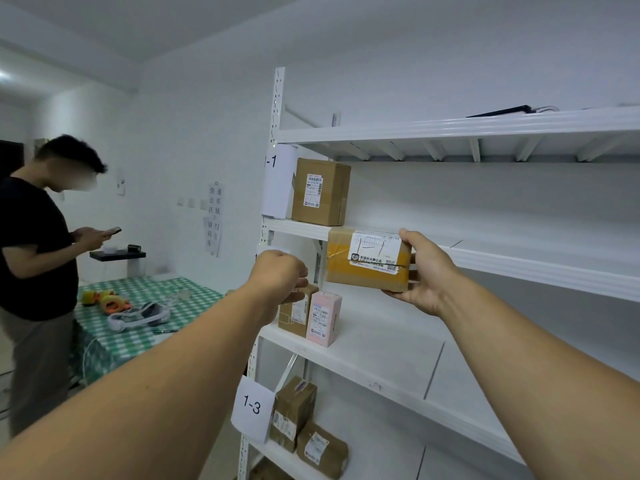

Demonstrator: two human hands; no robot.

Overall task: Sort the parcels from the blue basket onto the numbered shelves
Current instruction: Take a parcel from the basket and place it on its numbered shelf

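My right hand (427, 271) grips a brown cardboard parcel (367, 259) by its right end, thumb on top. The parcel has yellow tape and a white label marked "1-1", and it hangs just in front of the edge of the shelf tagged 1-1 (519, 263). My left hand (282, 277) is curled in a loose fist to the left of the parcel, apart from it, with nothing visibly in it. The blue basket is out of view.
One tall brown box (320, 192) stands on the 1-1 shelf. A brown box (294, 315) and a pink box (323, 318) stand on the shelf below. Two brown parcels (306, 427) lie by the 1-3 tag (252, 407). At left, a person holds a phone beside a green-checked table (138, 327).
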